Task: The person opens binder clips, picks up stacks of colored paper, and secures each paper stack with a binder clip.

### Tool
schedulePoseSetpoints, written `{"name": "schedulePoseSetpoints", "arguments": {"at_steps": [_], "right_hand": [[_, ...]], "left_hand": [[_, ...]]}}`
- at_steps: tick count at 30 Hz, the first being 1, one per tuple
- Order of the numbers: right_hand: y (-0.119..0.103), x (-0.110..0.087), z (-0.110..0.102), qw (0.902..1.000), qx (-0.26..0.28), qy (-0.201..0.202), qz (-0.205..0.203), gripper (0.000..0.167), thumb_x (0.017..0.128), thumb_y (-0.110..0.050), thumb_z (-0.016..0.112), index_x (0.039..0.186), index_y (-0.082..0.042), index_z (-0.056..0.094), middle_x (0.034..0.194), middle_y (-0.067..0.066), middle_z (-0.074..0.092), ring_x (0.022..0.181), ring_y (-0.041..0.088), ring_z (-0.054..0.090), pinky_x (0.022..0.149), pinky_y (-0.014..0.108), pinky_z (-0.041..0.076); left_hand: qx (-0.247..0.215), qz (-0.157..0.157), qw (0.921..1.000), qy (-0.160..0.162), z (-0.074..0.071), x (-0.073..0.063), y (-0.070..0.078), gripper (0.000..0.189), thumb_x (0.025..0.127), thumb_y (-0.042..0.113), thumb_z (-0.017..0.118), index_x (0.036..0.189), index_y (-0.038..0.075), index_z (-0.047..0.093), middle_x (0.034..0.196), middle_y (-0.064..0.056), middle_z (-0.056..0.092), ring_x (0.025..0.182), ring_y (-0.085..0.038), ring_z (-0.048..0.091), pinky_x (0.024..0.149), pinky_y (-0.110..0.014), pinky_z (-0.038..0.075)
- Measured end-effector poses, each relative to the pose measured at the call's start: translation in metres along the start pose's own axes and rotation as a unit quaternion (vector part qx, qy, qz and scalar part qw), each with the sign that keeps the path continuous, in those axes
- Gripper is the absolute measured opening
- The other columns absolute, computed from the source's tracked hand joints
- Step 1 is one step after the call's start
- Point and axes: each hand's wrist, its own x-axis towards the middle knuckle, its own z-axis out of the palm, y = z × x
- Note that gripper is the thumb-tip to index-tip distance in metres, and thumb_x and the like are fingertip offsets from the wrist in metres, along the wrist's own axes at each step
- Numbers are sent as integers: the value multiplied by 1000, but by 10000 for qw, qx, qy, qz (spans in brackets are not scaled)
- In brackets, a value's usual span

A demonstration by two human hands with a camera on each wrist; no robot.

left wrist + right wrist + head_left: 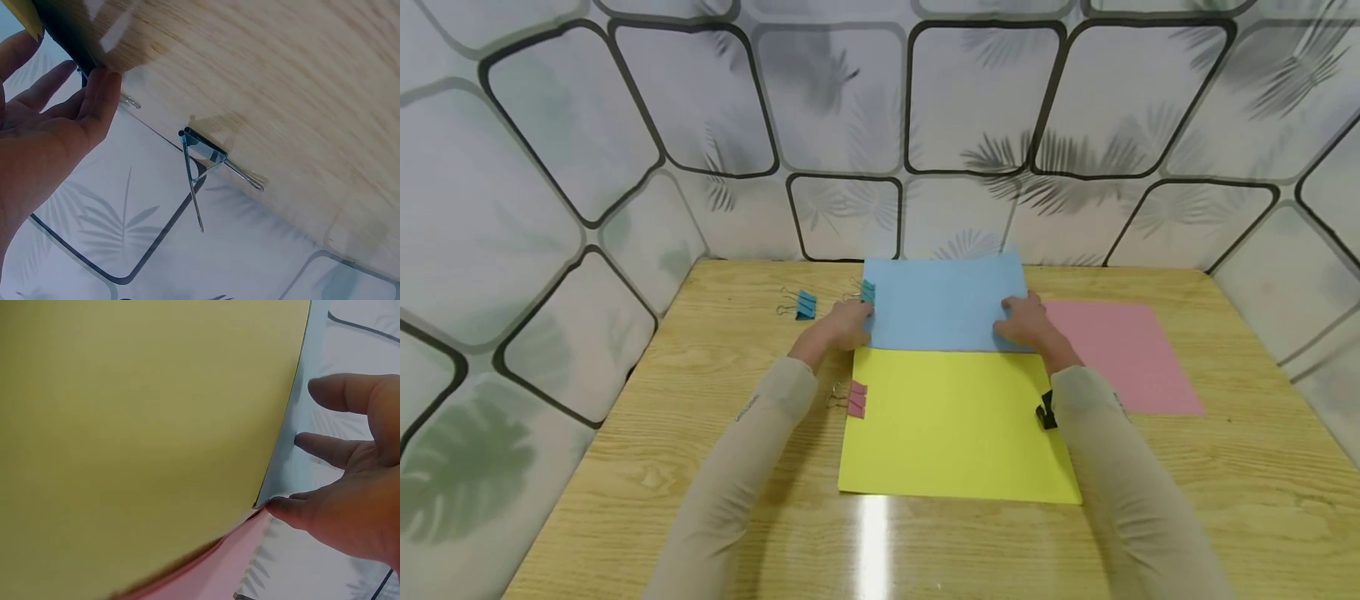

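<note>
A light blue sheet of paper [947, 304] overlaps the far part of a yellow sheet [962, 425] on the table. My left hand [848, 323] is at the blue sheet's left edge, with its thumb and fingertips against the paper edges in the left wrist view. Beside that hand, a teal binder clip [868, 291] sits at the same edge, partly hidden. Across from it, my right hand [1024, 322] touches the blue sheet's right side; its fingers [328, 449] are spread and fairly straight. A pink binder clip [857, 399] grips the yellow sheet's left edge, and a black binder clip [1047, 412] its right.
Another teal binder clip [806, 305] lies loose on the wooden table [700, 400], left of my left hand. A pink sheet [1123, 358] lies to the right, partly under my right forearm. Patterned wall covering [842, 92] rises behind the table.
</note>
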Motion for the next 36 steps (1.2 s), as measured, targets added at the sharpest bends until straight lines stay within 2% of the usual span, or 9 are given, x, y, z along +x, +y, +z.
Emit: {"name": "schedulePoseSetpoints", "arguments": {"at_steps": [3, 6, 10, 14, 18, 24, 31, 36], "right_hand": [[1, 0, 0, 9998, -176, -80, -67, 67, 94, -22, 45, 149, 13, 29, 154, 42, -1, 142, 60, 4, 111, 70, 20], [0, -3, -2, 9998, -153, -138, -69, 70, 93, -23, 48, 149, 13, 27, 155, 41, -1, 142, 59, 4, 112, 69, 20], [2, -7, -5, 9998, 38, -160, -148, 72, 94, -24, 48, 151, 12, 24, 156, 39, 0, 144, 56, 1, 113, 68, 19], [8, -17, -11, 9967, 721, -168, -318, 71, 100, -26, 46, 155, 6, 17, 160, 33, -3, 147, 51, -4, 114, 69, 14], [8, -36, -17, 9891, 1351, -139, -560, 70, 104, -26, 47, 158, 1, 12, 162, 28, -2, 149, 47, -3, 115, 68, 12], [4, -62, -18, 9822, 1644, -30, -905, 73, 105, -34, 49, 160, -6, 10, 165, 21, 3, 150, 43, 1, 115, 67, 15], [-8, -82, -24, 9802, 1591, 88, -1175, 74, 105, -35, 49, 161, -12, 6, 166, 17, 0, 151, 40, -1, 115, 67, 11], [-7, -91, -29, 9828, 1481, 196, -1090, 77, 104, -40, 48, 161, -16, 2, 166, 17, -4, 151, 41, -3, 113, 70, 11]], "left_hand": [[-13, -6, 10000, -28, 1, -2, -1, 54, 98, 8, 48, 150, -1, 37, 153, -19, 39, 144, -37, 32, 118, -48, 28], [-193, -2, 9997, 145, 1, -7, -2, 52, 99, 9, 47, 149, -2, 38, 152, -19, 41, 143, -35, 35, 116, -46, 32], [-768, -100, 9960, 439, -1, -18, -5, 50, 101, 13, 45, 149, -1, 39, 152, -18, 42, 142, -33, 37, 112, -45, 37], [-1301, -150, 9886, 744, -3, -32, -8, 48, 104, 16, 45, 148, 0, 41, 154, -17, 40, 142, -35, 36, 111, -48, 37], [-1555, -70, 9823, 1037, -3, -44, -9, 45, 104, 19, 46, 145, 0, 44, 150, -18, 44, 139, -37, 40, 111, -52, 38], [-1692, 75, 9757, 1391, 1, -58, -6, 43, 105, 20, 48, 142, 0, 47, 146, -19, 48, 131, -37, 49, 105, -51, 44], [-1736, 163, 9738, 1457, 4, -71, 2, 47, 104, 23, 46, 145, -1, 44, 148, -20, 44, 134, -35, 44, 105, -50, 42], [-1696, 185, 9730, 1554, 2, -76, 4, 46, 104, 22, 46, 144, 0, 45, 146, -23, 43, 134, -36, 41, 107, -52, 40]]}}
